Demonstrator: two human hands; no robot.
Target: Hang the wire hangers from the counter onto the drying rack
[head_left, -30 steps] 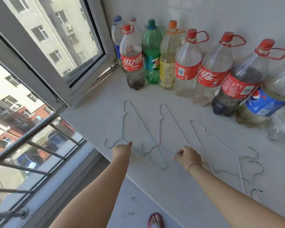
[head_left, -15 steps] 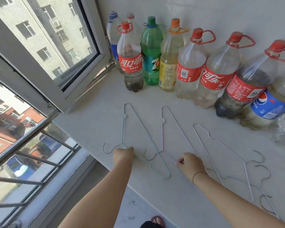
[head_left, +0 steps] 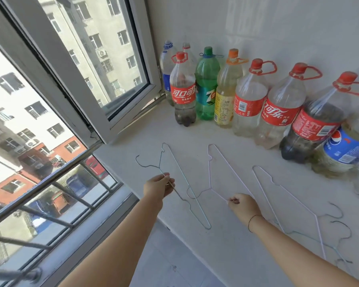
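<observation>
We pinch two of the thin wire hangers, which lie spread across the white stone counter (head_left: 247, 255) in the lower middle of the frame. Our left hand (head_left: 159, 186) has thumb and fingertips closed on the wire of the pale green hanger (head_left: 179, 168), at the base of its neck. Its hook points toward the left edge of the counter, and its long side runs down to a rounded corner near the front edge. We cannot tell whether any part of it is off the surface.

Our right hand (head_left: 244, 206), with a thin dark band (head_left: 250, 222) at the wrist, is curled, its fingertips nipping the lower side of the white wire hanger (head_left: 209, 175) just right of the first. The hook of that hanger crosses over the green one's long side.

A third white wire hanger (head_left: 294, 198) lies to the right of our right hand, passing under our forearm. More hangers with dark hooks (head_left: 349, 230) overlap it at the lower right.

Along the wall in the upper right stands a row of large plastic drink bottles (head_left: 182, 94), most with red labels. One is green (head_left: 207, 85) and one has a blue label (head_left: 344, 148).

An open window sash (head_left: 91, 59) fills the upper left, with metal bars (head_left: 50, 183) below it and apartment blocks beyond. Grey floor tiles (head_left: 174, 255) show between our arms.
</observation>
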